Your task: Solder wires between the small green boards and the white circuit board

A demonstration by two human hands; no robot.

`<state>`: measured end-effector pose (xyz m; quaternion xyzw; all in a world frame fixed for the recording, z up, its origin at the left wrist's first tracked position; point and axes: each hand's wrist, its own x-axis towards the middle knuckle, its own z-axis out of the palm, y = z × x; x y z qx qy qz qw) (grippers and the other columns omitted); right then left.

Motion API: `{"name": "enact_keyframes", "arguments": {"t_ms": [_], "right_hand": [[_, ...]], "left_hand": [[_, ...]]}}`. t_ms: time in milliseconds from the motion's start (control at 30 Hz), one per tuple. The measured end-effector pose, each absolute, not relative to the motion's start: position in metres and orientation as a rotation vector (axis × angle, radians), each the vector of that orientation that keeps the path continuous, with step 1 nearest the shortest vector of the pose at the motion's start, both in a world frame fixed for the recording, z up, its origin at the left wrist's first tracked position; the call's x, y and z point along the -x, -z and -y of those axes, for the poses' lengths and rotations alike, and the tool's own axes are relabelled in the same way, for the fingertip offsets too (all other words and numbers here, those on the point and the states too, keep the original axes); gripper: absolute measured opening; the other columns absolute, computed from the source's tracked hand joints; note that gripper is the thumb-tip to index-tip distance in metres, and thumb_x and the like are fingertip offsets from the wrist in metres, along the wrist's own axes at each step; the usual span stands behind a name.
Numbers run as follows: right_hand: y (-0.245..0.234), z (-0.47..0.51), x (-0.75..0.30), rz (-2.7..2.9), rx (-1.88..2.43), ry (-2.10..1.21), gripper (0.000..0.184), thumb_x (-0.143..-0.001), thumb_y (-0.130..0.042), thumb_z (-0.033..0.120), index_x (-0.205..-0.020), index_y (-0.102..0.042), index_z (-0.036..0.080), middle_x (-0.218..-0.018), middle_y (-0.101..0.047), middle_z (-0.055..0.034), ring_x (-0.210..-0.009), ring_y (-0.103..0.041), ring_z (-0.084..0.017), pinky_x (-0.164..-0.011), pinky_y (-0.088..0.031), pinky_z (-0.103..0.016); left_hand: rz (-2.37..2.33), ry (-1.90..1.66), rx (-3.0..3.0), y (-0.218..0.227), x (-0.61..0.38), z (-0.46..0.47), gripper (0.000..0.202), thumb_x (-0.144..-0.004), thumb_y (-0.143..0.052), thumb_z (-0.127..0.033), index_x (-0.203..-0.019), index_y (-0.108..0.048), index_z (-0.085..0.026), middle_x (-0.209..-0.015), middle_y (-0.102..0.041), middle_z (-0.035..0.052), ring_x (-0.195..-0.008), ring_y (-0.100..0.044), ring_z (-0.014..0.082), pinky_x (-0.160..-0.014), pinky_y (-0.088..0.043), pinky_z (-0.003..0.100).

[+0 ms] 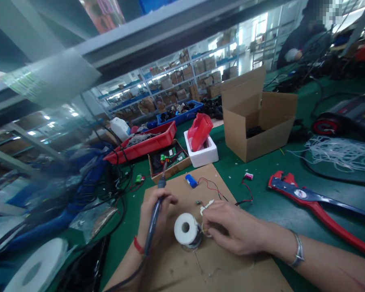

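My left hand (158, 207) is closed around the handle of a soldering iron (154, 219), its tip pointing up and away. My right hand (231, 225) is pinched at a thin white wire (203, 210) just right of a solder spool (185, 229); the fingertips are partly hidden. A tiny green part (198, 202) is near those fingers. Beyond them, a blue battery pack (191, 181) with red and black leads lies on the cardboard sheet (170, 267). The spool stands on this sheet between my hands.
Behind are an open-topped box of circuit boards (170, 172), a white foam box (205, 156), a red tray (167, 136) and an open carton (258, 138). Red-handled pliers (310, 202) and clear tubing (340, 152) lie right. A person (304, 44) is at the far right.
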<state>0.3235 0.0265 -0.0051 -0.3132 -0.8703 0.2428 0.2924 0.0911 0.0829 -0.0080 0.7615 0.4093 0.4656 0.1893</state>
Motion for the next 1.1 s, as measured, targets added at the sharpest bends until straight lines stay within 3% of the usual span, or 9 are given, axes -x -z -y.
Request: {"name": "enact_keyframes", "arguments": {"t_ms": [100, 167, 367, 667, 967, 1100], "right_hand": [[0.007, -0.029, -0.321, 2.244, 0.916, -0.611, 0.008, -0.079, -0.046, 0.010, -0.080, -0.050, 0.017, -0.074, -0.054, -0.0021, -0.070, -0.049, -0.016, -0.064, -0.039, -0.028], [0.008, -0.032, -0.320, 2.140, 1.050, -0.578, 0.009, -0.082, -0.044, 0.010, -0.080, -0.048, 0.017, -0.076, -0.054, -0.0032, -0.072, -0.049, -0.017, -0.065, -0.039, -0.029], [0.011, -0.039, -0.320, 2.111, 1.345, -0.587, 0.012, -0.090, -0.043, 0.013, -0.081, -0.051, 0.018, -0.084, -0.058, -0.0042, -0.084, -0.051, -0.021, -0.078, -0.039, -0.038], [0.009, -0.042, -0.320, 1.872, 1.172, -1.132, 0.022, -0.099, -0.037, 0.032, -0.088, -0.051, 0.020, -0.097, -0.065, -0.0049, -0.094, -0.056, -0.019, -0.084, -0.041, -0.035], [0.007, -0.041, -0.321, 1.847, 1.161, -1.162, 0.030, -0.098, -0.035, 0.042, -0.084, -0.048, 0.019, -0.087, -0.063, -0.0053, -0.086, -0.055, -0.019, -0.080, -0.044, -0.035], [0.006, -0.041, -0.320, 1.684, 1.003, -1.407, 0.031, -0.097, -0.036, 0.047, -0.085, -0.045, 0.019, -0.092, -0.064, -0.0072, -0.088, -0.057, -0.019, -0.083, -0.044, -0.037]], "left_hand": [[-1.112, -1.180, -2.181, 0.020, -0.094, -0.095, 0.012, -0.083, -0.061, -0.019, -0.086, -0.050, -0.022, -0.093, -0.071, 0.0041, -0.087, -0.070, 0.0180, -0.077, -0.057, 0.031], [-1.097, -1.134, -2.193, 0.027, -0.096, -0.099, 0.013, -0.083, -0.060, -0.017, -0.085, -0.048, -0.022, -0.097, -0.071, 0.0055, -0.092, -0.069, 0.0188, -0.079, -0.056, 0.032], [-1.135, -1.039, -2.173, 0.037, -0.092, -0.097, 0.009, -0.085, -0.056, -0.017, -0.087, -0.048, -0.022, -0.093, -0.068, 0.0046, -0.088, -0.068, 0.0183, -0.078, -0.054, 0.034], [-1.027, -0.884, -2.028, 0.031, -0.094, -0.093, 0.017, -0.079, -0.065, -0.017, -0.090, -0.053, -0.022, -0.098, -0.069, 0.0048, -0.094, -0.065, 0.0181, -0.086, -0.051, 0.033], [-0.989, -0.772, -1.979, 0.019, -0.095, -0.085, 0.009, -0.082, -0.060, -0.019, -0.083, -0.051, -0.020, -0.086, -0.070, 0.0037, -0.077, -0.067, 0.0162, -0.070, -0.052, 0.026], [-1.045, -0.865, -2.031, 0.025, -0.090, -0.085, 0.008, -0.083, -0.059, -0.019, -0.087, -0.052, -0.022, -0.092, -0.069, 0.0044, -0.088, -0.065, 0.0184, -0.081, -0.050, 0.032]]}}
